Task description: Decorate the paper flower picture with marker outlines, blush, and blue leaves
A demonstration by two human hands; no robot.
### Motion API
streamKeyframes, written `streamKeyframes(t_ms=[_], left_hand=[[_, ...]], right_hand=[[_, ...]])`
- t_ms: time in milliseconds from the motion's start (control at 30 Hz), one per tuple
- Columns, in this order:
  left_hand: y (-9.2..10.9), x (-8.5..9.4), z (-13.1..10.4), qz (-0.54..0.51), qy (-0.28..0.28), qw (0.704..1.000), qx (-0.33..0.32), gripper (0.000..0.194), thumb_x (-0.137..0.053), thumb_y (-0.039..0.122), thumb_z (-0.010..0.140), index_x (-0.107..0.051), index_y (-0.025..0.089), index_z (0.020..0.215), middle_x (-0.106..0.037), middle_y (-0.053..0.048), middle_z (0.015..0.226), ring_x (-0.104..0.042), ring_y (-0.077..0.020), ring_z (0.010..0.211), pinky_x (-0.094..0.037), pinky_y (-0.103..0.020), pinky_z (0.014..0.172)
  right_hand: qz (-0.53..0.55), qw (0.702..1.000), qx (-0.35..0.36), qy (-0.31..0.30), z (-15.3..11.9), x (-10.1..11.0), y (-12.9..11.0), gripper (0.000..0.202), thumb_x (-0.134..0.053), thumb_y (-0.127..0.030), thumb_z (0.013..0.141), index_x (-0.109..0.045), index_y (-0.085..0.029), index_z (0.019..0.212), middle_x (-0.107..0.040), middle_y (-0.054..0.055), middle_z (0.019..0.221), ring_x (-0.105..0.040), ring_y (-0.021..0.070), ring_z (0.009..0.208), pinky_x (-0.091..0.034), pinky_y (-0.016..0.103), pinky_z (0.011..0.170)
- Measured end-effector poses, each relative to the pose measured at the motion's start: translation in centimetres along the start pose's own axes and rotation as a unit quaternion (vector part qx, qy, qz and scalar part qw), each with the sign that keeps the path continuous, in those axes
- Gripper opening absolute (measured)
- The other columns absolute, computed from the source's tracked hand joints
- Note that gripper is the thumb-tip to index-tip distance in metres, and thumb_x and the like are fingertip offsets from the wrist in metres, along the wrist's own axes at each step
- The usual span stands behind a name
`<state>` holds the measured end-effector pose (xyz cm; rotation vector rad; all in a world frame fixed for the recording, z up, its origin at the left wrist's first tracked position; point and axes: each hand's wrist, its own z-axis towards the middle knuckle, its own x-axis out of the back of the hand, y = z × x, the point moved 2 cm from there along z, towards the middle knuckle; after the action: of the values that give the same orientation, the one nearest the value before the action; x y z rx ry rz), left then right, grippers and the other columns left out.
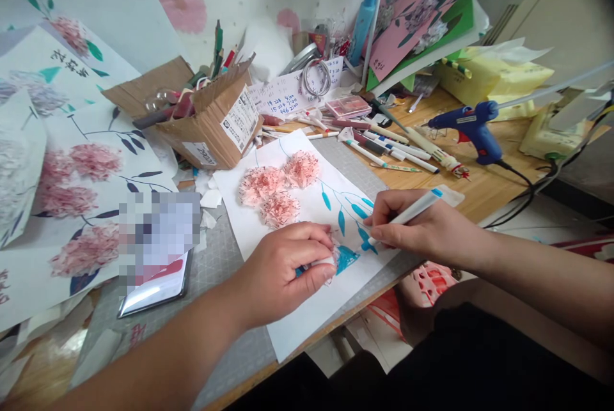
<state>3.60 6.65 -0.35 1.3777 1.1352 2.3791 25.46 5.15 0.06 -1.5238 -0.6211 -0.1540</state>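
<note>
My right hand (407, 222) grips a white marker (416, 206) with a blue end, its tip down near the blue painted leaves (359, 210) on a white sheet of paper (297, 334). The leaves hang on thin blue stems. On the same sheet, my left hand (292, 264) rests with fingers curled and thumb close to them. Something whitish shows between them, mostly hidden. Beside that hand lies a larger blue patch (346, 259). Several ruffled pink paper flowers (278, 190) stand out from the sheet's upper half.
A phone (156, 293) lies on the grey cutting mat (215, 283) at left. Behind stand a cardboard box (211, 126) of tools and scattered pens (378, 146). A blue glue gun (472, 126) with a cord is at right. Finished flower pictures (105, 136) lean at left.
</note>
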Motion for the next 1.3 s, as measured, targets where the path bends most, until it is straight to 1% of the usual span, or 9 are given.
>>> streamKeyframes(t_ms=[267, 433, 533, 667, 767, 900, 1000, 1133, 1300], left_hand=[[-0.01, -0.06, 0.07, 0.003, 0.001, 1.0, 0.001, 0.017, -0.053, 0.016, 0.087, -0.07, 0.013, 0.088, -0.063, -0.007, 0.095, -0.06, -0.0175, 0.102, -0.044, -0.032, 0.098], [0.2, -0.02, 0.01, 0.003, -0.001, 1.0, 0.001, 0.016, -0.053, 0.016, 0.087, -0.07, 0.014, 0.088, -0.063, -0.007, 0.095, -0.06, -0.0175, 0.101, -0.045, -0.032, 0.097], [0.15, -0.02, 0.01, 0.002, -0.002, 1.0, 0.001, 0.017, -0.053, 0.015, 0.087, -0.07, 0.012, 0.087, -0.062, -0.008, 0.094, -0.06, -0.0174, 0.101, -0.044, -0.03, 0.098], [0.14, -0.02, 0.12, -0.001, -0.005, 1.0, 0.003, 0.018, -0.053, 0.015, 0.088, -0.07, 0.01, 0.086, -0.062, -0.008, 0.094, -0.06, -0.0171, 0.101, -0.043, -0.029, 0.099], [0.22, -0.04, 0.07, -0.003, -0.005, 1.0, 0.004, 0.018, -0.053, 0.014, 0.087, -0.07, 0.01, 0.085, -0.062, -0.009, 0.094, -0.059, -0.0174, 0.102, -0.043, -0.028, 0.099], [0.19, -0.16, -0.04, -0.006, -0.008, 1.0, 0.005, 0.018, -0.053, 0.013, 0.087, -0.07, 0.009, 0.084, -0.062, -0.009, 0.094, -0.059, -0.0172, 0.102, -0.042, -0.028, 0.1], [0.09, -0.16, 0.01, -0.006, -0.006, 1.0, 0.005, 0.018, -0.053, 0.013, 0.087, -0.071, 0.009, 0.086, -0.062, -0.009, 0.094, -0.059, -0.0171, 0.102, -0.041, -0.028, 0.1], [0.05, -0.11, 0.12, -0.005, -0.004, 1.0, 0.004, 0.018, -0.053, 0.014, 0.087, -0.071, 0.009, 0.087, -0.062, -0.009, 0.094, -0.059, -0.017, 0.101, -0.042, -0.028, 0.1], [0.24, -0.04, 0.11, -0.005, -0.003, 1.0, 0.003, 0.019, -0.053, 0.014, 0.087, -0.071, 0.008, 0.084, -0.062, -0.009, 0.093, -0.059, -0.0174, 0.101, -0.042, -0.027, 0.099]], right_hand=[[0.006, 1.0, -0.008, -0.002, 0.02, 0.1, -0.02, 0.016, -0.06, -0.023, 0.075, -0.051, -0.021, 0.062, -0.054, -0.002, 0.059, -0.057, 0.0162, 0.066, -0.049, 0.03, 0.068], [0.012, 1.0, -0.004, 0.0, 0.19, 0.17, -0.04, 0.016, -0.06, -0.026, 0.073, -0.051, -0.021, 0.061, -0.054, -0.001, 0.057, -0.058, 0.0178, 0.066, -0.049, 0.03, 0.065], [0.015, 1.0, -0.011, -0.001, 0.14, 0.14, -0.07, 0.015, -0.06, -0.026, 0.072, -0.052, -0.021, 0.061, -0.054, -0.001, 0.058, -0.056, 0.0162, 0.062, -0.048, 0.03, 0.064], [0.005, 1.0, -0.003, -0.005, 0.01, -0.05, -0.22, 0.014, -0.061, -0.027, 0.073, -0.054, -0.02, 0.063, -0.054, -0.002, 0.06, -0.05, 0.0128, 0.057, -0.043, 0.026, 0.055], [0.001, 1.0, 0.008, -0.006, -0.03, -0.13, -0.31, 0.014, -0.061, -0.025, 0.073, -0.054, -0.019, 0.063, -0.054, -0.001, 0.061, -0.048, 0.0119, 0.057, -0.039, 0.025, 0.052], [-0.003, 1.0, 0.004, -0.012, 0.02, -0.1, -0.29, 0.013, -0.061, -0.025, 0.074, -0.054, -0.019, 0.064, -0.054, -0.001, 0.061, -0.049, 0.012, 0.057, -0.04, 0.025, 0.053], [-0.009, 1.0, 0.01, -0.017, 0.14, -0.07, -0.3, 0.015, -0.061, -0.024, 0.073, -0.053, -0.019, 0.061, -0.053, -0.001, 0.06, -0.051, 0.0134, 0.06, -0.043, 0.026, 0.058], [-0.006, 1.0, 0.01, -0.021, 0.29, -0.06, -0.32, 0.015, -0.061, -0.025, 0.074, -0.053, -0.019, 0.062, -0.054, -0.001, 0.061, -0.051, 0.0136, 0.061, -0.045, 0.027, 0.06], [-0.007, 1.0, 0.013, -0.022, 0.25, -0.07, -0.31, 0.015, -0.061, -0.026, 0.074, -0.054, -0.019, 0.062, -0.054, -0.002, 0.061, -0.051, 0.0127, 0.059, -0.044, 0.025, 0.057]])
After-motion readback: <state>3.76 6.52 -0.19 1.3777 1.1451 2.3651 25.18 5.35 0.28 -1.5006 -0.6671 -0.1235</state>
